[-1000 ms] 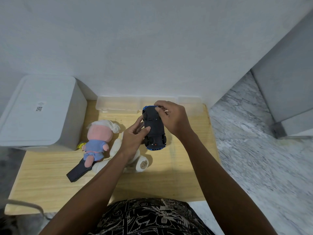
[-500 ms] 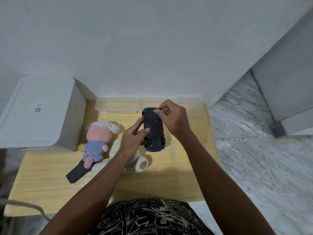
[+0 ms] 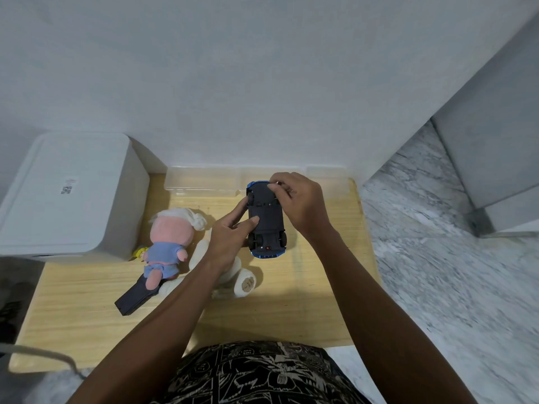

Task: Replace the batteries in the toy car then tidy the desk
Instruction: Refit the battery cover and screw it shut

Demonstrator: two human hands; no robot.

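Observation:
A blue toy car [image 3: 267, 221] is held upside down above the wooden desk [image 3: 306, 301], its dark underside facing up. My left hand [image 3: 230, 240] grips its left side, thumb lying across the underside. My right hand [image 3: 300, 204] holds the far end, fingertips pinched on the underside near the front wheels. No batteries are visible.
A pink plush doll [image 3: 169, 243] and a white plush [image 3: 233, 275] lie left of the car, over a black remote-like bar [image 3: 134, 298]. A clear plastic box [image 3: 204, 182] stands against the wall. A white appliance [image 3: 70, 196] sits at the left; marble floor lies right.
Both hands stay on the car. The right fingertips have shifted slightly on the far end of the underside; the car has barely moved.

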